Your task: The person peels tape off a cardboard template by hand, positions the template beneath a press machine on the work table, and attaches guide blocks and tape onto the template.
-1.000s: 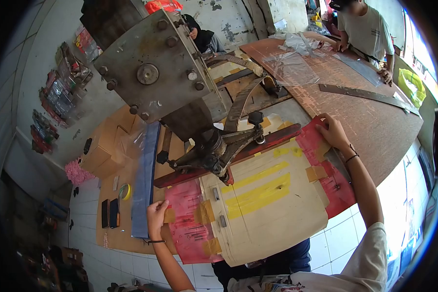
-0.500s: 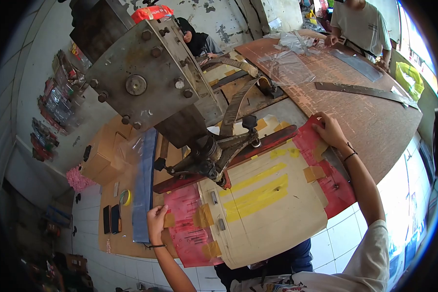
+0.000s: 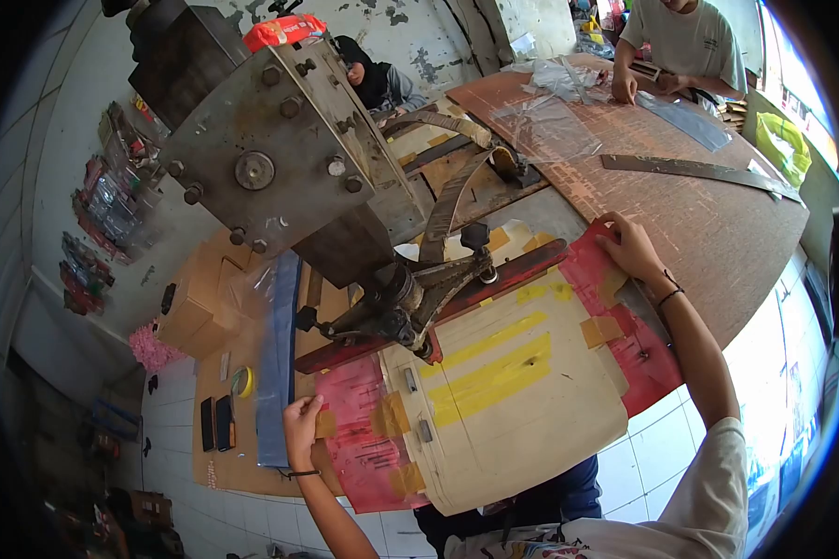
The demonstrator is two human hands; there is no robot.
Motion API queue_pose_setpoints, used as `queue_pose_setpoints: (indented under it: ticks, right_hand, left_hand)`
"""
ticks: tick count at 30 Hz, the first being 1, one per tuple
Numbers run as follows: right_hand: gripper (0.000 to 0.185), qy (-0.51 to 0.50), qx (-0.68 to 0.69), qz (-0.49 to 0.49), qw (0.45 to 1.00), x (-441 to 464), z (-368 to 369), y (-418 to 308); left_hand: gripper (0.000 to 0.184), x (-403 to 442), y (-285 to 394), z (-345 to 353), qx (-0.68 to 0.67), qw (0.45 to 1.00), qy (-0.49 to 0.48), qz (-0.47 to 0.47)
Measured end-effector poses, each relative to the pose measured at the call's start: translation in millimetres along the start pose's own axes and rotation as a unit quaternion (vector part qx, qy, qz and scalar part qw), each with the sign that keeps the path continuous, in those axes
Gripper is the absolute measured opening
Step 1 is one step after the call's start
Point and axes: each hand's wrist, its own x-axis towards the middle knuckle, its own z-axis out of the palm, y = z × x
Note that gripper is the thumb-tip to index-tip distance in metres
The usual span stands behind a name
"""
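Observation:
A cream board (image 3: 531,419) with yellow tape strips and red sheets taped to both ends lies under a metal press (image 3: 261,168). The press's long dark red bar (image 3: 508,278) rests across the board's far edge. My left hand (image 3: 302,429) pinches the edge of the left red sheet (image 3: 359,410). At the far right corner, my right hand (image 3: 632,250) grips the right red sheet (image 3: 648,359), thumb on top. Two small metal pieces sit on the board's left part.
Blue sheets (image 3: 277,373), a yellow tape roll (image 3: 242,382) and a cardboard box (image 3: 200,303) lie left. On the brown table (image 3: 718,233) are a metal ruler (image 3: 690,171) and clear plastic. One person (image 3: 694,47) stands back right; another (image 3: 373,79) is behind the press.
The view has shifted slightly, so the press appears further left. Both my hands keep their hold on the red sheets. The person at back right has moved their hands closer together over the table.

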Motion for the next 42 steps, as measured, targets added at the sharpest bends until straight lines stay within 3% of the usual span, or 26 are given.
queue_pose_setpoints:
  ticks: [9,12,18,21,30,33,42]
  right_hand:
    - [0.039,0.02,0.033,-0.006,0.999,3.7,3.6,6.1]
    - [0.038,0.03,0.026,0.006,0.999,4.9,1.8,2.1]
    - [0.037,0.036,0.027,0.004,0.999,4.6,-3.2,5.0]
    - [0.031,-0.025,-0.014,0.04,0.999,-0.3,-18.9,-1.3]
    - [0.023,-0.044,-0.076,0.0,0.996,-6.8,-8.0,-7.0]
    - [0.022,-0.005,-0.123,-0.02,0.992,-5.3,-0.4,-3.2]
    - [0.039,-0.002,-0.092,0.03,0.995,5.8,3.6,8.6]
  left_hand:
    - [0.027,-1.2,3.4,0.0,0.015,1.0,0.002,-0.01]
    - [0.028,5.0,-8.1,-0.7,0.034,0.999,0.005,0.034]
    - [0.029,2.1,9.6,-3.0,0.043,0.999,-0.018,-0.017]
    - [0.028,9.5,7.6,-8.3,0.038,0.999,-0.021,-0.008]
    - [0.023,24.3,-23.9,-17.8,-0.002,1.0,0.013,0.022]
    - [0.024,33.7,-41.2,-20.5,-0.008,0.999,0.015,0.044]
    - [0.025,38.4,-29.8,-18.7,0.017,0.999,-0.011,0.042]
